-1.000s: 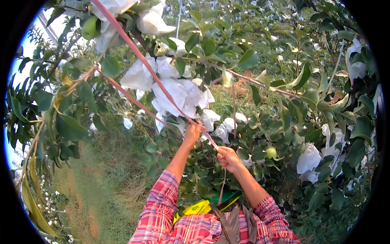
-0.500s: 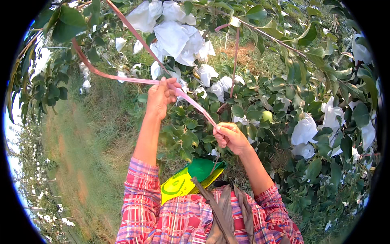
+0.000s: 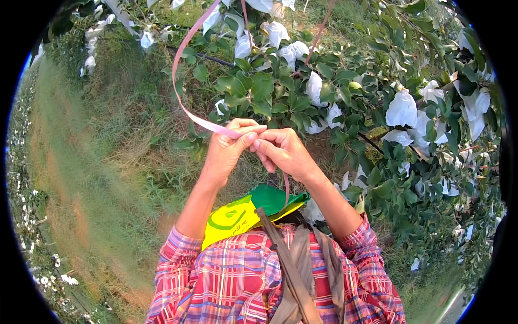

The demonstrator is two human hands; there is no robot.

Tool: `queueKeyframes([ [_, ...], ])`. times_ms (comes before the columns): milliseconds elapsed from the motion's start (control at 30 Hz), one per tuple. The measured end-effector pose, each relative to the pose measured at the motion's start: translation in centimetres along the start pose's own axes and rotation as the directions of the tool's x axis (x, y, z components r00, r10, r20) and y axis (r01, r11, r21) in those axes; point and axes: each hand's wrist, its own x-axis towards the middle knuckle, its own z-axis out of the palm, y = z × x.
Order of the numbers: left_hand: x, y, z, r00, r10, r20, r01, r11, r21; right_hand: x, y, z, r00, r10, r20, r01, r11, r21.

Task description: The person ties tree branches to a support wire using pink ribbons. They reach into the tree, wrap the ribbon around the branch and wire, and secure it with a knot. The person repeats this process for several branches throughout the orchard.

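My left hand [image 3: 229,147] is closed in a pinch on a flat pink ribbon [image 3: 186,102]. From this hand the ribbon curves up and left, leaving through the top of the picture. Right beside it, fingertips touching, my right hand [image 3: 285,153] is also closed on the ribbon. A narrow tail of ribbon hangs below the right hand toward a yellow and green bag [image 3: 232,218] at my waist. What lies between the meeting fingertips is partly hidden.
Leafy branches with white fruit bags [image 3: 402,108] fill the right side and the top. Other pink strips [image 3: 322,29] hang among them. Brownish cloth strips [image 3: 294,270] lie over my plaid shirt. Grass [image 3: 113,178] spreads on the left, with more bagged trees at the far left.
My hands have come together and lower; before, they were apart with the ribbon stretched between them. The view has tilted down, and the overhead branches have shifted upward.
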Motion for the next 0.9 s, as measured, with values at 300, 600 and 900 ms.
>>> queueKeyframes([
  [300, -7.8, -1.2, -4.4, 0.979, 0.105, -0.174, -0.069, 0.977, 0.203, -5.3, -0.5, 3.3, 0.955, -0.282, 0.091, 0.282, 0.771, -0.570],
  [600, -10.3, -0.5, -10.4, 0.892, 0.086, -0.444, -0.115, 0.993, -0.040, -15.3, -1.0, 1.0, 0.848, 0.469, 0.249, -0.191, 0.708, -0.680],
  [900, -11.3, -2.7, -11.3, 0.910, -0.055, -0.411, 0.007, 0.993, -0.118, -17.3, 5.2, 4.7, 0.954, 0.297, 0.023, -0.257, 0.860, -0.441],
])
